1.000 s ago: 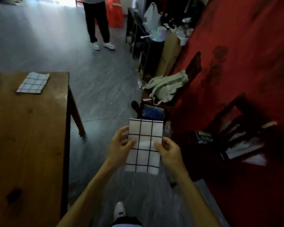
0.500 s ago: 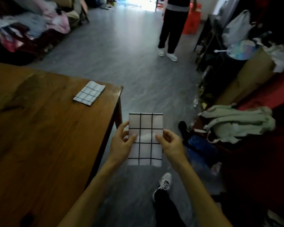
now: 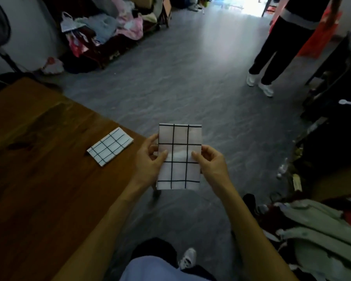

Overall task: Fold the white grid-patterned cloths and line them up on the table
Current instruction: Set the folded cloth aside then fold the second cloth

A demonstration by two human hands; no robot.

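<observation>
I hold a folded white cloth with a black grid (image 3: 179, 157) upright in the air, just past the right corner of the brown wooden table (image 3: 39, 179). My left hand (image 3: 150, 161) pinches its left edge and my right hand (image 3: 211, 163) pinches its right edge, thumbs on the front. A second folded grid cloth (image 3: 109, 146) lies flat on the table near that corner, to the left of my hands.
A person in black trousers and white shoes (image 3: 272, 57) stands on the grey floor at the far right. Piled clothes (image 3: 109, 31) line the far wall. A pale green bag (image 3: 322, 230) and dark furniture (image 3: 332, 118) crowd the right side.
The view has swung left: the table and the cloth lying on it now sit closer to my hands. Both hands keep the same grip on the folded cloth.
</observation>
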